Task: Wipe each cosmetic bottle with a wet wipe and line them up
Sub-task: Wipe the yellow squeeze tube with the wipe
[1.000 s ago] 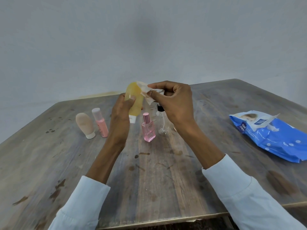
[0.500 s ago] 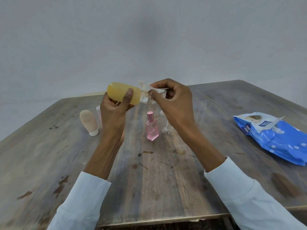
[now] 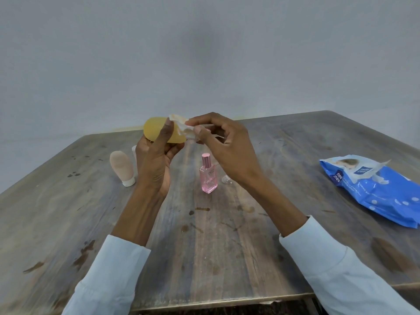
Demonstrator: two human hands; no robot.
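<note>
My left hand (image 3: 156, 162) grips a yellow tube bottle (image 3: 154, 130), held sideways above the table. My right hand (image 3: 225, 146) pinches a crumpled white wet wipe (image 3: 183, 127) against the bottle's right end. On the table a beige tube (image 3: 121, 168) stands on its white cap at the left. A pink-capped tube (image 3: 134, 151) behind my left hand is mostly hidden. A pink glass perfume bottle (image 3: 208, 176) stands upright in the middle. A clear bottle (image 3: 226, 179) peeks out under my right wrist.
A blue wet-wipe pack (image 3: 375, 187) lies open at the right of the stained wooden table (image 3: 204, 246). A plain grey wall stands behind the table's far edge.
The yellow bottle went from upright to lying sideways in my left hand. My right hand with the wipe stays at the bottle's right end.
</note>
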